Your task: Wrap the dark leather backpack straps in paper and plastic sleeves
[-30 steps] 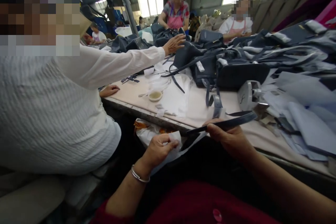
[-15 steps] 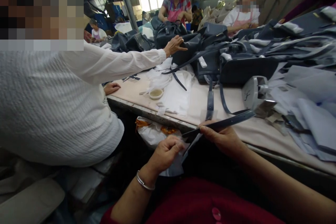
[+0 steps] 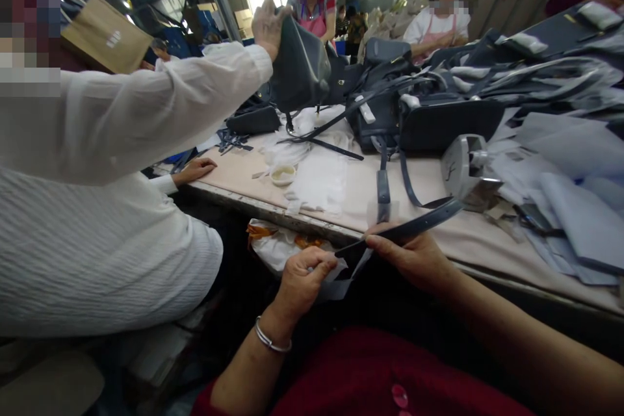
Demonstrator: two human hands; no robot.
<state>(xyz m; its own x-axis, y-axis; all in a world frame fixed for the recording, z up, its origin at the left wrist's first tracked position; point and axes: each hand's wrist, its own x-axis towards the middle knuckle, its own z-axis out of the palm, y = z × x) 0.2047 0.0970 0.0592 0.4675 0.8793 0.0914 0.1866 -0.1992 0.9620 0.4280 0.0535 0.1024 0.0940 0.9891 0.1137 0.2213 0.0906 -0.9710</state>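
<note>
"What are you facing?"

"I'm facing the table [image 3: 229, 172], with dark bags [image 3: 453, 125] piling up along its far side."

"And the strap?"

"The dark strap [image 3: 425, 220] is crossing in front of me around the table's near edge, its long axis slanting from near left to far right."

"Which hand is nearer its near-left end?"

"My left hand [image 3: 305, 276]. My right hand [image 3: 414, 255] is clasping the strap farther along, between thumb and fingers, the far-right end sticking out past it."

"What is the left pinching?"

"White paper [image 3: 336, 290], it seems, right at the strap's tip; whether those fingers are gripping the tip too, I cannot tell."
</note>
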